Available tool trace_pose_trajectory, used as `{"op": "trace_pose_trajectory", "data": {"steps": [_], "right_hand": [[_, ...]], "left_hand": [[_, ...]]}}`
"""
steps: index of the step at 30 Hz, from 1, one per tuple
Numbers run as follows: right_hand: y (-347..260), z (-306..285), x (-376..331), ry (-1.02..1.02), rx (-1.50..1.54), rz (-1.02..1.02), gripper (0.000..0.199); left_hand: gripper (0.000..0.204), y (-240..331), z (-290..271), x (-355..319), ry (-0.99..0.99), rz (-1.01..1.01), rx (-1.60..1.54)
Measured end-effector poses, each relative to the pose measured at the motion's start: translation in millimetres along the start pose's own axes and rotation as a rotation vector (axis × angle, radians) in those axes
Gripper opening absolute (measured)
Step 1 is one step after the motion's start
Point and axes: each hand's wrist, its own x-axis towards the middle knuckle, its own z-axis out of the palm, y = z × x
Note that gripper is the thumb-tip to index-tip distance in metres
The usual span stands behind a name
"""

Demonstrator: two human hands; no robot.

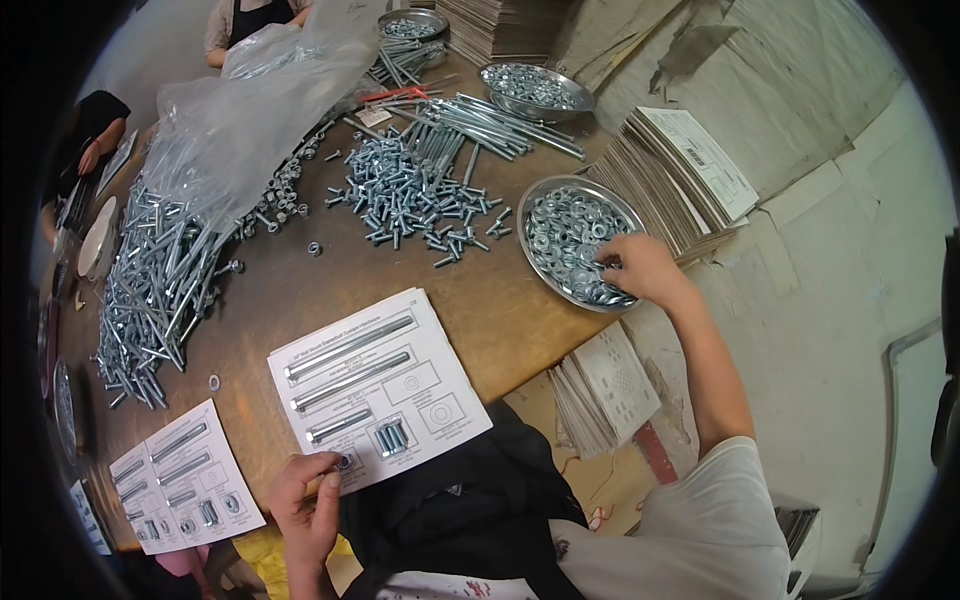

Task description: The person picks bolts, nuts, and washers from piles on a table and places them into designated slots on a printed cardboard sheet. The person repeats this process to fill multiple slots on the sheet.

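Observation:
My left hand (312,500) is at the lower edge of a printed sheet (455,400) on top of a stack, its fingers curled and thumb and index fingertips at a small nut (345,462). Also on that sheet lie two long bolts (350,347), a shorter bolt (338,427) and a cluster of several small bolts (392,437). To the right, my right hand (640,266) reaches into a round metal bowl (527,240) of flat washers (568,230). Its fingers are pinched together among the washers; the fingertips are partly hidden.
A second sheet with hardware (185,480) lies at left. Loose short bolts (390,190) heap mid-table; long bolts (160,280) pile beneath plastic sheeting (235,130). Another bowl (540,112) and stacked cards (650,190) stand at right. Two people (255,22) are across and left.

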Motion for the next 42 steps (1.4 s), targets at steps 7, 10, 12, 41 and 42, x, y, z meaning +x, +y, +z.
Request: {"op": "trace_pose_trajectory", "data": {"steps": [7, 10, 12, 41, 42], "right_hand": [[-4.4, -1.2, 8.5, -0.026, -0.148, -0.067, 0.021], [-2.4, 6.5, 14.5, 0.052, -0.161, -0.114, 0.016], [-0.7, 7.2, 14.5, 0.083, -0.159, -0.082, 0.016], [-245.1, 61.7, -55.9, 0.485, 0.365, -0.566, 0.052], [-246.3, 59.3, -57.5, 0.463, 0.376, -0.569, 0.054]], "left_hand": [[0.015, 10.1, 20.5, 15.0, -0.1, 0.042, -0.032], [0.015, 16.6, 29.0, 21.4, -0.16, 0.091, -0.024], [0.015, 17.3, 35.0, 23.0, -0.171, 0.109, -0.049], [0.032, 6.6, 101.0, 56.4, -0.215, -0.623, -1.637], [0.033, 8.2, 100.2, 56.1, -0.193, -0.665, -1.589]]}}
